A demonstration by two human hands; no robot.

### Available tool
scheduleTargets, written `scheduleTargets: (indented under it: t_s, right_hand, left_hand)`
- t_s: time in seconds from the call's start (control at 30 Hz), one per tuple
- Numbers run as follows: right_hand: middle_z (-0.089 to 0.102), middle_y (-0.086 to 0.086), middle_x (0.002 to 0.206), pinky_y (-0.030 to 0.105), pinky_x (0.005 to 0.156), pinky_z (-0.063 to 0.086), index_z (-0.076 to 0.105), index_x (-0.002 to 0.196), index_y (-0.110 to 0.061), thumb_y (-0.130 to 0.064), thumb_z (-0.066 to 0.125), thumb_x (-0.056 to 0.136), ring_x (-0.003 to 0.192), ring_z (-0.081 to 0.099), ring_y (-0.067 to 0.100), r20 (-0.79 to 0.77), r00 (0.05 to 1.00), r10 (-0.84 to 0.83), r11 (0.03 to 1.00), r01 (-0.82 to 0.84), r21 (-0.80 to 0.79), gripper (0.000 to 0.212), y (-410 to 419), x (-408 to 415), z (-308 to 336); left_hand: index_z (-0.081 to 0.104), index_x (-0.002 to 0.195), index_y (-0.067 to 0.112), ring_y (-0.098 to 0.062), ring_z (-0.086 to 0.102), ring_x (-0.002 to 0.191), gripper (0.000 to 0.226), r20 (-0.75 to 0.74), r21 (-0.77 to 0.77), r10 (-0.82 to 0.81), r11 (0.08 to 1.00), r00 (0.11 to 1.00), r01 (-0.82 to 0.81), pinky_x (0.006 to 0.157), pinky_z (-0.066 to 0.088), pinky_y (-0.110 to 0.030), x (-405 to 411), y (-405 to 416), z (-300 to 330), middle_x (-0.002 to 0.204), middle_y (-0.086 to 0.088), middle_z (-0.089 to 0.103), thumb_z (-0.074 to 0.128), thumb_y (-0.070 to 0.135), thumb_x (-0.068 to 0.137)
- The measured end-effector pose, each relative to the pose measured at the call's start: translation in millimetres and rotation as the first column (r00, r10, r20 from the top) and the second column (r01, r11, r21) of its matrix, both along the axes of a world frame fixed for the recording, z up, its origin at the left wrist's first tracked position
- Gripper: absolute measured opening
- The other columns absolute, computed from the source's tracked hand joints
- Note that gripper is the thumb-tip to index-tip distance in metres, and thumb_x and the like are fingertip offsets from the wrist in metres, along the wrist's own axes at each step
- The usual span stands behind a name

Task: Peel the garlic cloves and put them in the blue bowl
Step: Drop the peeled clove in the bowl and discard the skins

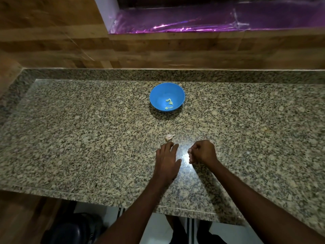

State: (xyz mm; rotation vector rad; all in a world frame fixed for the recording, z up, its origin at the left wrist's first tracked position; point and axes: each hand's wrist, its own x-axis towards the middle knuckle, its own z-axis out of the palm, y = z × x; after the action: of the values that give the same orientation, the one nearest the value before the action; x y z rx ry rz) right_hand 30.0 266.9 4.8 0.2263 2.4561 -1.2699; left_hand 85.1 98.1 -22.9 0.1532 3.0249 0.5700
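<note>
Bowl (167, 97) stood on the worktop (70, 138) toward the back, cloves (169, 103) lay in it, garlic (169, 137) lay nearer the front, left hand (167, 161) just before the garlic, right hand (202, 152) beside it to the right, wall (52, 41) behind the worktop.
</note>
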Motion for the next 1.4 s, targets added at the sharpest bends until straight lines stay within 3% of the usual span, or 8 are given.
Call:
scheduleTargets:
  t_s: [0.07,0.4,0.67,0.83,1.17,1.3,1.33,1.4]
  right_hand:
    - [0.067,0.014,0.053,0.043,0.056,0.062,0.069,0.061,-0.001,-0.005,0.071,0.089,0.049,0.070,0.027,-0.004,0.999,-0.051,0.996,0.050,-0.080,0.028,1,4,-1]
    - [0.071,0.013,0.058,0.036,0.058,0.062,0.073,0.070,0.001,0.001,0.075,0.083,0.057,0.073,0.026,0.078,0.997,-0.001,0.993,0.011,-0.119,0.013,6,2,1]
    - [0.064,-0.014,0.048,0.008,0.054,0.045,0.074,0.061,-0.018,-0.015,0.081,0.077,0.056,0.065,-0.001,-0.115,0.993,0.039,0.998,-0.033,0.057,0.018,2,8,-7]
    - [0.069,-0.003,0.063,0.031,0.058,0.053,0.067,0.065,-0.013,-0.010,0.071,0.081,0.059,0.063,0.008,-0.189,0.980,0.055,0.993,-0.033,0.117,0.017,-6,17,-13]
    - [0.056,-0.002,0.054,0.035,0.050,0.045,0.055,0.060,-0.013,-0.006,0.062,0.079,0.053,0.055,0.012,-0.242,0.969,0.056,0.983,-0.011,0.182,0.021,-15,19,-18]
    - [0.062,-0.012,0.052,0.009,0.051,0.042,0.074,0.064,-0.013,-0.006,0.073,0.078,0.053,0.061,-0.001,-0.183,0.983,0.031,0.996,-0.016,0.085,0.017,-4,14,-12]
    - [0.065,-0.009,0.052,0.010,0.053,0.048,0.076,0.064,-0.015,-0.007,0.075,0.079,0.053,0.064,-0.002,-0.157,0.988,0.006,0.999,0.001,0.041,0.017,-2,14,-12]
    - [0.070,0.003,0.055,0.033,0.061,0.061,0.077,0.064,-0.014,-0.009,0.075,0.083,0.055,0.071,0.015,-0.061,0.997,-0.051,0.993,0.044,-0.110,0.020,1,17,-10]
  left_hand:
    - [0.047,0.143,0.017,-0.029,0.040,0.129,0.060,0.008,-0.002,0.000,1.000,1.000,0.000,0.103,0.034,-0.043,0,0,0,0.143,-0.007,0.044,0.062,0.038,0.090]
    - [0.046,0.144,0.017,-0.028,0.040,0.130,0.059,0.025,-0.004,0.004,1.000,1.000,-0.004,0.104,0.034,-0.043,-1,0,2,0.143,-0.007,0.044,0.064,0.037,0.091]
    - [0.040,0.150,0.017,-0.027,0.036,0.139,0.060,0.001,-0.071,-0.003,0.997,1.000,0.003,0.111,0.030,-0.046,5,2,-6,0.153,-0.008,0.040,0.056,0.038,0.096]
    - [0.041,0.150,0.018,-0.027,0.036,0.139,0.060,-0.006,-0.066,0.006,0.998,1.000,-0.006,0.111,0.030,-0.046,5,3,-6,0.153,-0.008,0.040,0.058,0.036,0.095]
    - [0.043,0.149,0.017,-0.028,0.039,0.138,0.061,0.005,-0.070,0.005,0.998,1.000,-0.005,0.110,0.033,-0.047,5,4,-2,0.152,-0.008,0.042,0.061,0.036,0.094]
    - [0.056,0.139,0.018,-0.027,0.038,0.135,0.049,0.002,0.066,0.046,0.997,0.999,-0.046,0.108,0.031,-0.044,5,8,2,0.146,-0.007,0.047,0.064,0.027,0.092]
    - [0.064,0.130,0.017,-0.024,0.045,0.127,0.040,-0.010,0.175,0.082,0.981,0.997,-0.079,0.103,0.038,-0.041,4,10,6,0.136,-0.006,0.054,0.066,0.023,0.090]
    - [0.074,0.111,0.014,-0.014,0.062,0.100,0.022,0.069,0.498,0.203,0.841,0.977,-0.210,0.082,0.051,-0.031,2,14,20,0.109,-0.004,0.068,0.069,0.014,0.089]
